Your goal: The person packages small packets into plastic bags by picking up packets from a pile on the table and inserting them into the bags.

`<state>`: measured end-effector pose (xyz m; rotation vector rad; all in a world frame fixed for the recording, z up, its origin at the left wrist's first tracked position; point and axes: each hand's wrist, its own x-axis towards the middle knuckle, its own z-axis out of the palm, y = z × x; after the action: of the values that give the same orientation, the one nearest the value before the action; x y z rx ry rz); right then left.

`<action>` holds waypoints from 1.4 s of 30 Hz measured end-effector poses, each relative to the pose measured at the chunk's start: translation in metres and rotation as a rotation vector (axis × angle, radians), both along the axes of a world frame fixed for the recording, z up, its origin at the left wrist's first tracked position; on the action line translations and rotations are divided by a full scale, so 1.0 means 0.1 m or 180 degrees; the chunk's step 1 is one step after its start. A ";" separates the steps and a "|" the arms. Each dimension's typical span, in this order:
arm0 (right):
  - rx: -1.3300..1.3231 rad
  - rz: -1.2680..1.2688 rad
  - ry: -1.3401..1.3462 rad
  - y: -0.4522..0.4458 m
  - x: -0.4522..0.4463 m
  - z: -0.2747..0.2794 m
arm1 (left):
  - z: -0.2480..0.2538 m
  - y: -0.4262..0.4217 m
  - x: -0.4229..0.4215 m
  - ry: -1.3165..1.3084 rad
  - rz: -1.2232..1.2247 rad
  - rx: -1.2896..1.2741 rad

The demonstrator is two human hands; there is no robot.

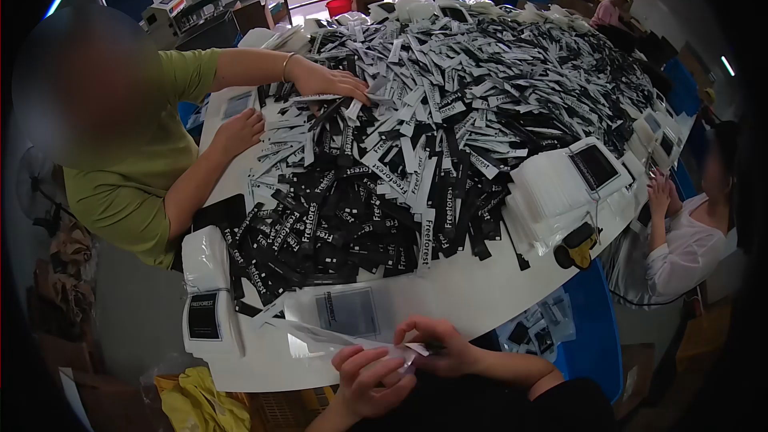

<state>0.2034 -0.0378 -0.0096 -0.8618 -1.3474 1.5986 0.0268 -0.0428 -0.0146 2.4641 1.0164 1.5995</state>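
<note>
Along the near edge of the white surface (472, 292), the left hand (370, 380) has its fingers curled on a thin translucent bag (328, 337), and the right hand (438, 346) seems to pinch its end, though glare blurs the exact grip. The bag trails beside a flat printed bag (346, 310). Film this thin calls for light fingertip pressure, one hand steadying while the other works the edge, well clear of the loose strips (344, 228).

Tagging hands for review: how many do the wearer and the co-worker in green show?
4: the wearer's left hand and right hand at the clear bag; the co-worker's one hand on the pile, other hand by its edge.
</note>
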 end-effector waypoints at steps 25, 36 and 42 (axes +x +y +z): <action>-0.0137 -0.0731 0.0640 0.20 0.27 -0.16 | -0.26 0.21 0.32 0.0149 -0.0445 -0.1852; -0.0418 -0.0379 -0.0302 0.13 0.23 -0.04 | -0.20 0.23 0.33 -0.0273 -0.0659 -0.1379; -0.0018 -0.1351 -0.0504 0.12 0.24 -0.03 | -0.13 0.27 -0.11 -0.0002 -0.0440 -0.3183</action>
<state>0.2274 -0.0259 -0.0125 -1.2078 -1.1682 1.2252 0.0160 -0.0153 -0.0279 1.7662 1.1990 0.7312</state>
